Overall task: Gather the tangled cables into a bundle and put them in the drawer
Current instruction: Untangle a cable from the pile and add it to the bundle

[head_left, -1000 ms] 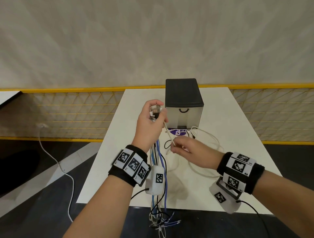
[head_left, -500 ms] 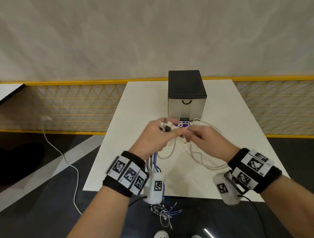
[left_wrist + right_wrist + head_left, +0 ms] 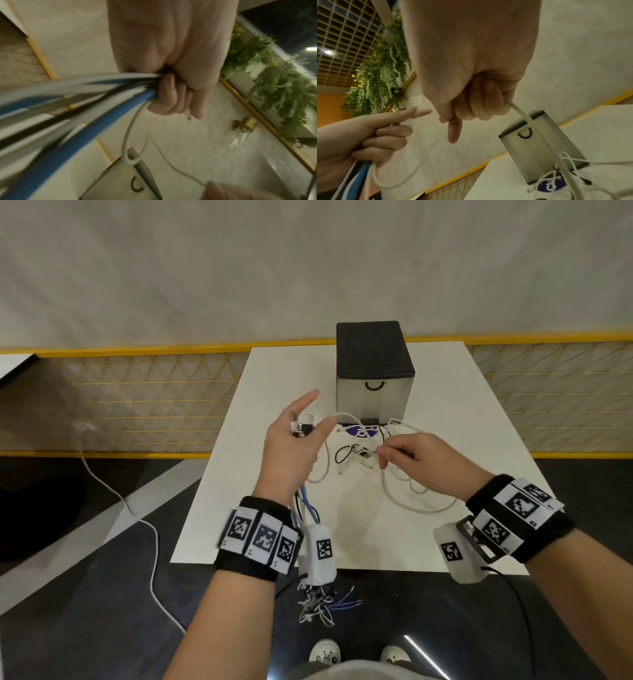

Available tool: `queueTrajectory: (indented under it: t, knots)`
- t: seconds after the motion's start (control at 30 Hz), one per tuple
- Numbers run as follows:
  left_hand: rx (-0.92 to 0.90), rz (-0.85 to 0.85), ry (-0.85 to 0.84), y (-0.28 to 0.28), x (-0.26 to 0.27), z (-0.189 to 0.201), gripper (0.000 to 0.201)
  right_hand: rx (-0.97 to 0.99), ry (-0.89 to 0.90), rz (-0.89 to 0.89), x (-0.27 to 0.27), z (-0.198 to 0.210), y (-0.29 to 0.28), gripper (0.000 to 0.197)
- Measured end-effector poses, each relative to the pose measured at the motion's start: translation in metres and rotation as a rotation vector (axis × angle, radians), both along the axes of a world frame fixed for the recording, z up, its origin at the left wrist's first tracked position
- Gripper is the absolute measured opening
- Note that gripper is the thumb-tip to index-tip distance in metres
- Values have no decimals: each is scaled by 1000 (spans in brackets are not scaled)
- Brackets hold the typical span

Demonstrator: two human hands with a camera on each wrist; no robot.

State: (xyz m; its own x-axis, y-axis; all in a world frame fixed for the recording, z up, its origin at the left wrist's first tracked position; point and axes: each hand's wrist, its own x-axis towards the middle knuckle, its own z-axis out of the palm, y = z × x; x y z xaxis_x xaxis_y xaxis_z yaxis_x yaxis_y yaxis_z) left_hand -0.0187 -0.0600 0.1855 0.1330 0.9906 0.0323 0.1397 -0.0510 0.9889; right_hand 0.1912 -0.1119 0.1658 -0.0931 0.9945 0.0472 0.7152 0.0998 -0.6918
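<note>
While the drawer (image 3: pixel 374 397) remained closed at the far edge of the desk (image 3: pixel 479 412), the gathering step was judged to be only partly done. A bundle of cables (image 3: pixel 306 506), blue, white and black, was gripped by the left hand (image 3: pixel 291 450), with the lower fingers curled round the strands; the index finger and thumb were held straighter, and plug ends (image 3: pixel 302 424) showed above the palm. The hand was raised above the near left part of the desk, palm turned toward the right hand, and the free lengths of the bundle hung down past the near edge. A white cable (image 3: pixel 520 112) was pinched by the right hand (image 3: pixel 421 463), whose fingers were curled round it while the index finger pointed away. That hand was held low over the middle of the desk, knuckles up, just beside the loose tangle (image 3: pixel 363 455) lying in front of the drawer.

For the step to be done well, it was judged that the white cable should be drawn slowly toward the left hand, so that knots in the tangle would not be tightened, and laid alongside the strands already held. The hanging ends might be looped up before stowing, since they could be caught on the near edge. A hand would need to be freed for the drawer handle (image 3: pixel 375 386)
</note>
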Motion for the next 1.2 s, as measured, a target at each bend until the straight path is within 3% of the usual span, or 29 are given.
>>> queueTrajectory:
  t: [0.1, 0.17, 0.2, 0.27, 0.43, 0.5, 0.57, 0.67, 0.73, 0.83, 0.93, 1.03, 1.13, 1.2]
  knots:
    - [51, -208, 194, -4, 14, 2, 33, 58, -34, 57, -14, 10, 1, 27]
    - [32, -229, 277, -3, 20, 3, 17, 110, -51, 64, -18, 16, 3, 24]
    - [27, -208, 284, -1, 21, 1, 22, 125, -49, 58, -18, 16, 4, 23]
    - [46, -121, 277, 0, 19, -2, 34, 123, 6, 54, -16, 12, 6, 21]
    - [145, 298, 152, 5, -8, -2, 29, 34, 41, 12, 2, -10, -8, 22]
    - [139, 340, 138, 6, -15, -2, 27, 7, 66, 12, 6, -13, -11, 23]
    - [140, 188, 139, 1, -11, -1, 25, 43, 57, 36, 0, -8, -10, 23]
    - [85, -194, 174, -12, 5, -1, 33, 152, 67, 83, -16, 12, -2, 21]
    - [93, -239, 233, -16, 14, -1, 12, 212, 75, 106, -22, 26, 4, 20]
    - [152, -14, 151, -14, 15, 2, 20, 191, 67, 106, -16, 30, 17, 17]
    - [129, 257, -86, -2, -1, 8, 24, 61, -145, 51, 7, 2, 35, 25]
    - [111, 382, -189, 9, -20, 7, 28, -21, -239, 13, 24, -22, 45, 29]
    - [85, 421, -192, 8, -25, 2, 27, 54, -178, -115, 25, -8, 54, 26]
    - [64, 428, -168, 7, -26, -3, 22, 120, -14, -205, 24, 11, 63, 26]
